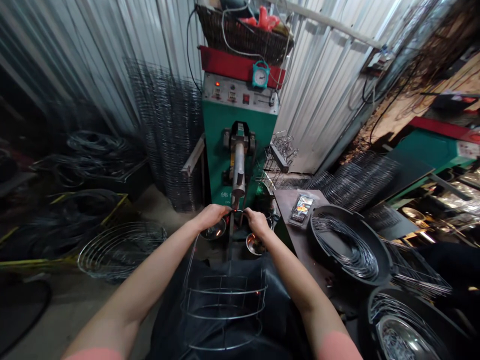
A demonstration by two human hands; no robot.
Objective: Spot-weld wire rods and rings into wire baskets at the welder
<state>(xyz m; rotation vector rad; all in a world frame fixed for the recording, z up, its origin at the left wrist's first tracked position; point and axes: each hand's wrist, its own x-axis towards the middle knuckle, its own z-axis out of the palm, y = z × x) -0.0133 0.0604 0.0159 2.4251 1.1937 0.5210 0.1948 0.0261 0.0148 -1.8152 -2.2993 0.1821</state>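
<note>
The left hand [214,216] and right hand [258,223], apart, pinch the far edge of the wire frame [224,318] at the electrode rod [238,172]; its rings hang bodyward, over the apron [168,320].

Side table [304,247]: dark and flat-topped, at right; a smartphone [303,207] with a lit screen lies on it, beside a round black tub [371,232] of looped wires [365,265].
Floor [153,197]: grey; a tall stack of wire grids [165,135] stands on it, with round wire baskets [112,250] nearer, at left.
Machine top [232,64]: red; a dark wicker basket [243,37] holding red items [265,20] rests there.
</note>
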